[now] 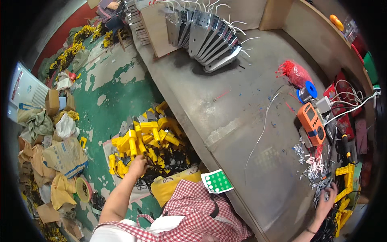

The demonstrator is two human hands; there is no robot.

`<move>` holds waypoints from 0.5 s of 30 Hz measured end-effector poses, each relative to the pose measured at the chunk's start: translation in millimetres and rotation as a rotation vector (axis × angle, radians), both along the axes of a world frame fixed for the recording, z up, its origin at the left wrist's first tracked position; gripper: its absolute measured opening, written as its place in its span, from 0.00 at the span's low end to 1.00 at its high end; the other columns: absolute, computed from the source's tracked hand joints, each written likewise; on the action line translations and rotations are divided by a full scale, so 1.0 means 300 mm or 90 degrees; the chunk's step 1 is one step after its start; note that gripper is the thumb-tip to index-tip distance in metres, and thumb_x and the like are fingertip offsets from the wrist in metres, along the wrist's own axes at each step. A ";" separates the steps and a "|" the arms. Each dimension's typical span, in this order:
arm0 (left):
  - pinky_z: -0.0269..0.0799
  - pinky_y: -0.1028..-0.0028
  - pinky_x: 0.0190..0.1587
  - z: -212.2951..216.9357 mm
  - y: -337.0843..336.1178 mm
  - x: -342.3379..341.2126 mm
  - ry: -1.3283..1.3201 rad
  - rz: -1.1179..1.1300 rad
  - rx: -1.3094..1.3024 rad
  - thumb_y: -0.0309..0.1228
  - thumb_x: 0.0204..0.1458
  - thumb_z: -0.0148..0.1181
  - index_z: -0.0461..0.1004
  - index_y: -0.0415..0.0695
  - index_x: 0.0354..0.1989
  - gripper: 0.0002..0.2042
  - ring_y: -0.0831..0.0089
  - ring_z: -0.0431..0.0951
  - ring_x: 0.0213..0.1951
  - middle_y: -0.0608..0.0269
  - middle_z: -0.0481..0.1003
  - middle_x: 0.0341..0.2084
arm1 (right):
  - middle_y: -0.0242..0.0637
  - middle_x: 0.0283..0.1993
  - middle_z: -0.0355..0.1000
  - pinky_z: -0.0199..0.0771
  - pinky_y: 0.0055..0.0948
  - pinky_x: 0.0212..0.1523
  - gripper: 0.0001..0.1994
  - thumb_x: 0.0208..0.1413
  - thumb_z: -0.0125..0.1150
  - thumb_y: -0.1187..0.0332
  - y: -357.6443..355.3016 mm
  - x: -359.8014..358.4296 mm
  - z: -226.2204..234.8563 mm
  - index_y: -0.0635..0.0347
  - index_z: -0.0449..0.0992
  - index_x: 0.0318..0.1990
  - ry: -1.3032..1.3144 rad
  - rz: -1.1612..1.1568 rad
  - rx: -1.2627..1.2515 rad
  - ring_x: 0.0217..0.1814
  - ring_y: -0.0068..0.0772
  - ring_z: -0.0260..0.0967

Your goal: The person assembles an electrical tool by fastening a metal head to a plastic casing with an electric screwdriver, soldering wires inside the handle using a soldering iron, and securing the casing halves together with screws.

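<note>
My left hand (pixel 138 166) reaches down to the left of the bench, into a heap of yellow plastic housings with black cables. Its fingers are closed at the lower end of one upright yellow plastic housing (pixel 132 142). On the bench's right side, my right hand (pixel 327 200) touches the edge of a pile of small metal screws (pixel 316 177). Its fingers are curved and apart, and I see nothing clearly held between them. Yellow plastic frames (pixel 344 183) stand just right of that hand.
Metal plates with white wires (pixel 213 40) stand at the bench's far end. An orange multimeter (pixel 311 123), a solder spool (pixel 307 92) and a bag of red parts (pixel 296 73) lie on the right. A green-and-white card (pixel 217 181) overlaps the near bench edge. Sacks (pixel 64 157) crowd the left floor.
</note>
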State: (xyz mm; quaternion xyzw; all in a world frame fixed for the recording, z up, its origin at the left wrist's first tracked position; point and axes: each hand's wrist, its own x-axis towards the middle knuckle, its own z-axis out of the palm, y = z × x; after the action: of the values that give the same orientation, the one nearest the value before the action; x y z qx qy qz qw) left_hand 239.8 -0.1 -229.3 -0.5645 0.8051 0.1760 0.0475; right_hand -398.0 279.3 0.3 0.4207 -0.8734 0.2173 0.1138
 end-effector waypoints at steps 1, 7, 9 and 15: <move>0.68 0.63 0.46 -0.036 -0.019 0.018 -0.039 -0.063 0.072 0.31 0.40 0.60 0.77 0.44 0.35 0.12 0.54 0.70 0.44 0.51 0.73 0.34 | 0.49 0.54 0.63 0.51 0.39 0.60 0.06 0.45 0.52 0.78 -0.024 0.117 0.017 0.66 0.65 0.32 -0.040 0.023 -0.003 0.59 0.49 0.57; 0.66 0.61 0.45 0.535 -0.376 -0.565 0.495 0.100 -0.320 0.26 0.44 0.58 0.69 0.39 0.37 0.11 0.50 0.71 0.41 0.49 0.71 0.37 | 0.46 0.53 0.65 0.59 0.40 0.56 0.16 0.43 0.62 0.74 -0.127 0.545 -0.007 0.61 0.70 0.42 -0.065 0.254 0.131 0.55 0.50 0.60; 0.65 0.64 0.45 0.655 -0.518 -0.736 0.516 0.021 -0.486 0.29 0.42 0.61 0.68 0.39 0.37 0.14 0.52 0.70 0.41 0.50 0.69 0.39 | 0.45 0.54 0.65 0.59 0.39 0.57 0.16 0.43 0.63 0.73 -0.102 0.527 -0.001 0.61 0.70 0.43 -0.199 0.218 0.106 0.56 0.49 0.60; 0.66 0.69 0.46 0.792 -0.713 -0.952 0.603 0.069 -0.509 0.27 0.39 0.64 0.72 0.37 0.34 0.13 0.62 0.73 0.42 0.55 0.73 0.37 | 0.47 0.55 0.63 0.57 0.42 0.57 0.18 0.42 0.62 0.74 0.107 0.505 0.017 0.61 0.70 0.44 -0.176 0.048 0.049 0.58 0.49 0.58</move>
State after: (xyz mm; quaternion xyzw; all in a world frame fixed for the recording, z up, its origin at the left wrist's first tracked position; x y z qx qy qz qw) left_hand -45.7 -214.0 8.4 -0.4391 0.7128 0.0942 -0.5387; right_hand -246.6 311.3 5.6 0.4233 -0.8720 0.2435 -0.0324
